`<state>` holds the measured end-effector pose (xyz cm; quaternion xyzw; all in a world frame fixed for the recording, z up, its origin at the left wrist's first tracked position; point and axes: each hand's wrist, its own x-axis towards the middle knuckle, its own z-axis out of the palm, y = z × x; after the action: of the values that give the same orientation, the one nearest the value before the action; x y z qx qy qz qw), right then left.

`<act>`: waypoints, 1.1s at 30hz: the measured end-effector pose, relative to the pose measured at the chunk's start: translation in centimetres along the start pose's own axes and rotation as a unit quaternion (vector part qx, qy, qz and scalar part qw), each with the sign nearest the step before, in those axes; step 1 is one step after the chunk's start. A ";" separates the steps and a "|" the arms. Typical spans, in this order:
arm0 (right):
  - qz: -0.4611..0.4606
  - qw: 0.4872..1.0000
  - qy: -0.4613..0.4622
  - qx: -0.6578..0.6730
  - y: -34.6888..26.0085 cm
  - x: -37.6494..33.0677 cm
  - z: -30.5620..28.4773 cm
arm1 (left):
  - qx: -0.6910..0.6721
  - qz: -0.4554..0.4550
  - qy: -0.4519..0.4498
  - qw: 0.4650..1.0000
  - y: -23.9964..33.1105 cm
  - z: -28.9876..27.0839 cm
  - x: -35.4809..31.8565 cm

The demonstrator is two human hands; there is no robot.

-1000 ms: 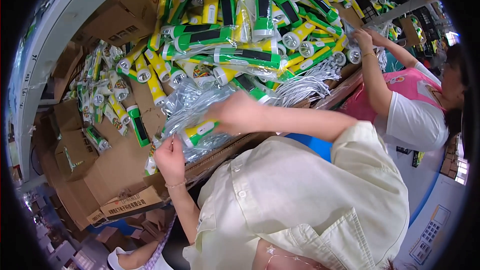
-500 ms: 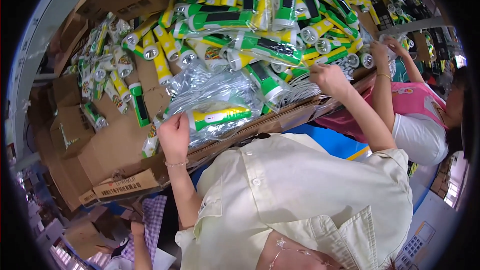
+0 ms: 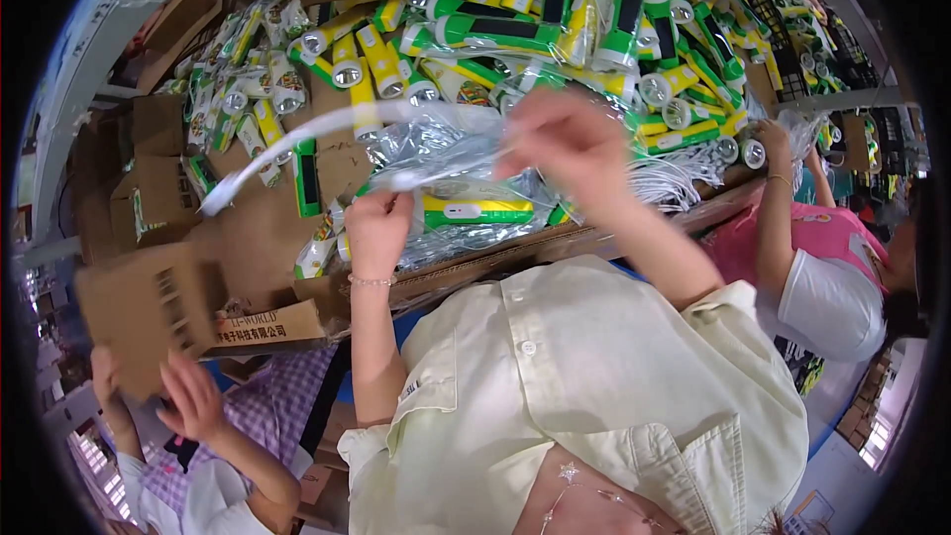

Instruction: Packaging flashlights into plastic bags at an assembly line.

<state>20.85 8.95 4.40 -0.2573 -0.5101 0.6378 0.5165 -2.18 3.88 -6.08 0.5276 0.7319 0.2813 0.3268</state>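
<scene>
My left hand (image 3: 378,230) is closed at the near edge of the box, its fingers pinching the clear plastic bag around a yellow and green flashlight (image 3: 477,212). That flashlight lies level, just right of the fist. My right hand (image 3: 573,144) is raised over the plastic bags, smeared by motion, with its fingers drawn together on a white cable (image 3: 327,121). The blurred cable arcs out leftward across the box, and one pale end shows close above my left fingertips. Under both hands lies a heap of clear plastic bags (image 3: 436,144).
Many green and yellow flashlights (image 3: 500,32) pile up at the back. White cables (image 3: 666,176) lie bundled at right. At lower left, a co-worker's hands (image 3: 193,396) hold a cardboard box (image 3: 147,309). Another co-worker's hand (image 3: 778,144) works at right.
My right hand has moved left from the cable bundle, bringing a white cable that swings out leftward. My left hand stays by the bagged flashlight. The co-worker at lower left has lifted a cardboard box.
</scene>
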 end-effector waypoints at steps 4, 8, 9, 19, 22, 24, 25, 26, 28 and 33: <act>-0.037 0.968 -0.148 -0.200 10.0 -2.1 -0.6 | -0.043 0.034 0.015 0.998 1.1 -0.7 -0.4; -0.043 0.701 -0.253 -0.666 10.1 -2.9 -3.0 | -0.043 -0.008 -0.001 0.999 1.3 -1.2 -1.4; 0.024 0.601 -0.252 -0.758 9.6 -2.8 -3.1 | -0.039 -0.012 0.003 0.999 1.3 -1.3 -1.5; 0.035 0.523 -0.364 -0.770 7.5 -1.7 -1.1 | -0.030 0.022 -0.014 0.999 1.5 0.3 -2.7; -0.033 0.748 -0.320 -0.581 8.8 -1.3 -1.1 | -0.038 0.002 -0.011 0.999 2.1 0.3 -2.7; -0.085 0.821 -0.264 -0.500 10.0 -1.5 -0.4 | -0.019 0.008 -0.009 1.000 2.4 0.2 -2.8; -0.086 0.821 -0.263 -0.500 10.7 -1.7 -0.1 | -0.019 0.009 -0.009 1.000 2.2 0.4 -2.7; -0.087 0.805 -0.262 -0.526 11.3 -1.9 0.2 | -0.024 0.018 -0.014 0.999 1.8 0.4 -2.8; -0.088 0.788 -0.260 -0.552 11.1 -2.2 0.5 | -0.028 0.027 -0.019 0.999 1.7 0.2 -3.1; 0.017 0.608 -0.341 -0.717 11.4 -1.8 -0.2 | -0.029 0.010 -0.013 0.999 1.5 -0.1 -3.6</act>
<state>17.12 8.01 -6.46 -0.3178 -0.9392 0.1180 -0.0554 -0.55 0.87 -4.26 0.5290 0.7137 0.2988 0.3486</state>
